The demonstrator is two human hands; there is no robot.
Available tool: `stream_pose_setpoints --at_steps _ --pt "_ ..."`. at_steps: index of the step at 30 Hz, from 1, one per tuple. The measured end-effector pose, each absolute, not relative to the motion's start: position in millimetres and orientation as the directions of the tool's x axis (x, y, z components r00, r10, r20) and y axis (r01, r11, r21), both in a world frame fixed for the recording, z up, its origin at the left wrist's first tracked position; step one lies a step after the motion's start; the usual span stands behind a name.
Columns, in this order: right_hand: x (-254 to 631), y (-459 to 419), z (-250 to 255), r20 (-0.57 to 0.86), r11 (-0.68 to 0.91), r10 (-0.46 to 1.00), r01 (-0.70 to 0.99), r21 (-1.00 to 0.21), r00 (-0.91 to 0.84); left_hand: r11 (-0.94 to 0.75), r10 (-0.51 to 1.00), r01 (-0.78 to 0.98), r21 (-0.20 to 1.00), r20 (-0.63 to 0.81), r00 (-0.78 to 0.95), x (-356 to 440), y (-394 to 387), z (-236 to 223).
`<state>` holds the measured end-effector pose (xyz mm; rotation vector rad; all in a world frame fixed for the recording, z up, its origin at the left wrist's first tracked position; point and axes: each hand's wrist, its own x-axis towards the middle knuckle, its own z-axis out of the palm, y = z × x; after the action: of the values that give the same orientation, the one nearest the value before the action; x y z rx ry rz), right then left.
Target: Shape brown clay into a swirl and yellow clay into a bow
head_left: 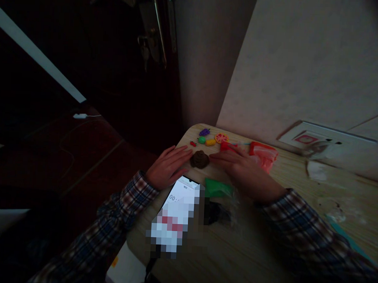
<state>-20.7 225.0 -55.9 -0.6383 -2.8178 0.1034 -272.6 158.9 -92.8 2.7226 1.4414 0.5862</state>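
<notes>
A brown lump of modelling clay (pixel 200 159) lies on the wooden table, with a hand at each side of it. My left hand (pixel 169 165) has its fingers stretched out, their tips at the lump's left side. My right hand (pixel 242 167) reaches in from the right, fingers extended and fingertips at the lump's right edge. Behind the lump are small clay shapes: a purple grape bunch (pixel 204 132), a green piece (pixel 202 140), a yellow piece (pixel 210 142), a small red piece (pixel 193 143) and a citrus slice (pixel 221 138). Red clay (pixel 228 147) is partly hidden by my right hand.
A phone (pixel 182 199) showing a timer, partly pixelated, lies in front of my left hand. Beside it are a green packet (pixel 218 188) and a black packet (pixel 217 213). A red packet (pixel 263 155) lies near the wall, below a socket (pixel 325 137). The table's left edge (pixel 179 141) is close.
</notes>
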Motion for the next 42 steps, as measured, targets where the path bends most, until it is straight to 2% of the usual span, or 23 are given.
stream_pose_setpoints --at_steps 12,16,23,29,31,34,38,42 --pt "-17.2 231.0 -62.5 0.144 0.919 0.394 0.383 -0.099 -0.908 -0.583 0.797 0.797 0.158 0.304 0.522 -271.3 164.2 -91.9" --pt "-10.7 232.1 -60.1 0.153 0.896 0.441 0.423 -0.137 -0.884 -0.564 0.811 0.806 0.179 0.308 0.498 -273.2 164.8 -93.7" --pt "33.8 227.2 -33.2 0.275 0.842 0.54 0.502 -0.199 -0.796 -0.522 0.795 0.819 0.239 0.484 0.366 -280.9 152.9 -89.1" --pt "91.3 188.8 -28.4 0.306 0.813 0.581 0.557 -0.168 -0.755 -0.511 0.777 0.814 0.275 0.553 0.301 -257.8 95.9 -44.4" --pt "106.3 171.4 -36.9 0.295 0.803 0.594 0.573 -0.162 -0.749 -0.523 0.788 0.796 0.304 0.529 0.316 -235.6 72.2 -30.8" --pt "121.7 145.3 -50.8 0.287 0.796 0.604 0.581 -0.169 -0.744 -0.513 0.835 0.786 0.345 0.413 0.363 -194.0 46.3 -25.3" --pt "131.4 111.2 -61.4 0.269 0.761 0.649 0.616 -0.204 -0.712 -0.455 0.887 0.837 0.304 0.236 0.397 -148.4 45.2 -46.0" --pt "137.5 87.1 -67.9 0.281 0.76 0.649 0.587 -0.278 -0.707 -0.438 0.886 0.843 0.313 0.307 0.346 -126.8 65.1 -69.8"
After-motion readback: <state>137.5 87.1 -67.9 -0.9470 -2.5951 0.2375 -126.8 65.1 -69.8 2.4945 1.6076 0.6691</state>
